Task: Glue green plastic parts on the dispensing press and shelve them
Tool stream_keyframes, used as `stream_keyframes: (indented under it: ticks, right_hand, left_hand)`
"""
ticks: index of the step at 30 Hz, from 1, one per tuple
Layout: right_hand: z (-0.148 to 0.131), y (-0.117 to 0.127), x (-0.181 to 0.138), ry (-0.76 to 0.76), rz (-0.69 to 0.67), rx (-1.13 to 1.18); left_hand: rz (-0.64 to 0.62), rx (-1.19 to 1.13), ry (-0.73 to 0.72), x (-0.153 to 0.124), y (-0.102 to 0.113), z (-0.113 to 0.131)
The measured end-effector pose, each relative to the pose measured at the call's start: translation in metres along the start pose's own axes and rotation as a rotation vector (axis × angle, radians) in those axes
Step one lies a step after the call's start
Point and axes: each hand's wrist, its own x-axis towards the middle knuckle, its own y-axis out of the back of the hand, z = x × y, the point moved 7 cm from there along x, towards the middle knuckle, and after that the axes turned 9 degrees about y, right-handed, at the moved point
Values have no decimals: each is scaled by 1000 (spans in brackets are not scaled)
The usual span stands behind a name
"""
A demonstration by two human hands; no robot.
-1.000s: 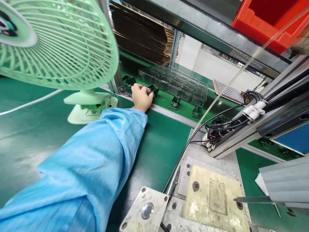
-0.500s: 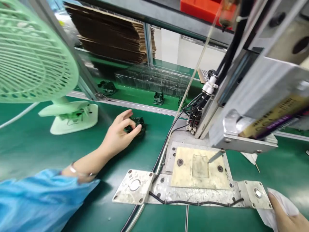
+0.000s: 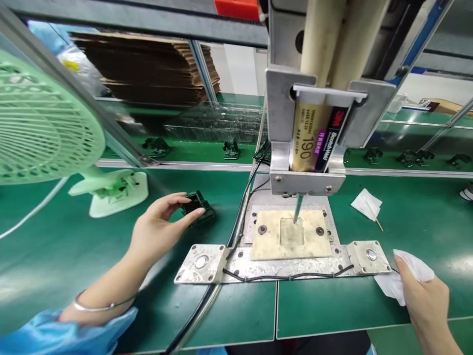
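Observation:
My left hand [image 3: 157,229] pinches a small black plastic part [image 3: 201,209] between thumb and fingers, low over the green bench left of the dispensing machine. At the right, my right hand [image 3: 424,291] is closed on a crumpled white wipe [image 3: 414,266], beside the machine's right button plate [image 3: 369,255]. Between the hands stands the dispenser, its adhesive cartridge [image 3: 314,135] marked Scotch-Weld pointing a nozzle [image 3: 297,209] down over a cream fixture plate [image 3: 262,246]. No part sits in the plate's square recess.
A green fan [image 3: 48,123] stands at the left. Cables [image 3: 236,231] run beside the machine. A white wipe with a thin stick [image 3: 369,204] lies at the right. Behind the metal rail are black parts [image 3: 231,149], a clear tray [image 3: 218,121] and stacked cardboard [image 3: 144,69].
The view has swung to the right, bringing more of the right hand and wipe into sight. My left hand still grips the black part, which now shows more of its length.

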Motion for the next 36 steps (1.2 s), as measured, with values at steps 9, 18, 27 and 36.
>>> stream_keyframes:
  ticks: [9, 18, 27, 36]
  right_hand:
    - [3, -1, -2, -52, -16, 44]
    - [7, -4, -2, -28, -6, 135]
    - [4, -6, -6, -49, -2, 166]
    - [-2, 0, -4, -65, -17, 88]
  left_hand:
    - [-900, -345, 502, -90, -89, 94]
    - [-973, -383, 331, -87, -139, 120]
    - [-811, -90, -134, -83, -138, 131]
    - [-697, 29, -133, -88, -104, 130]
